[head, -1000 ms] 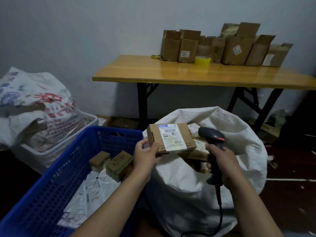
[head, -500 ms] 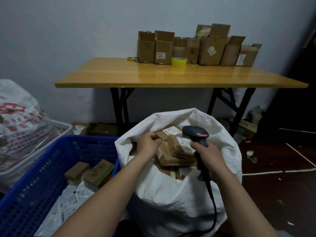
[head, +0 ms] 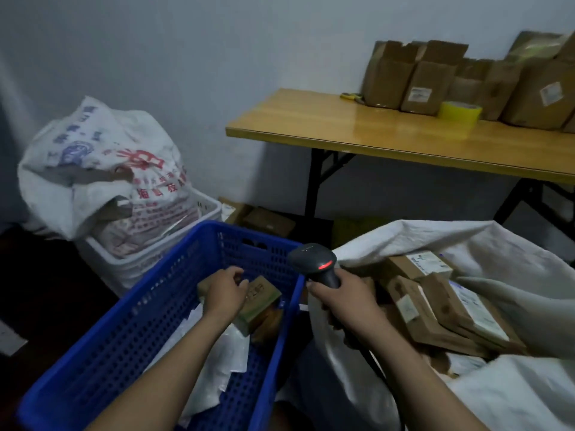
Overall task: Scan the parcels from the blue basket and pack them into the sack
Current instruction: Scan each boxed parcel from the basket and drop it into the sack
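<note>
Done: several cardboard parcels (head: 435,303) already lying in the open white sack (head: 513,393), stacked flat and slanted against one another.
Left: a few small boxes and flat white mailers (head: 224,359) remaining in the blue basket (head: 130,331); basket far from full, floor partly covered.
Step in hand: fetching the next parcel, by the look of it, with scanning and packing to follow.
Left grip: left hand (head: 225,292) down inside the basket, fingers curled over a small brown box (head: 259,298); touching it, but cannot tell whether closed enough to lift.
Right grip: right hand (head: 345,301) wrapped tight around the handle of the scanner (head: 314,262), red light glowing, held between basket and sack.
Around: printed sack (head: 102,169) slumped in a white basket (head: 174,241) behind; wooden surface (head: 389,135) carrying open cartons (head: 413,79) and a yellow tape roll (head: 460,113).
In the way: basket's near wall between the two hands; scanner cable not clearly traceable; sack mouth open, rim folded partly inward on the right.
</note>
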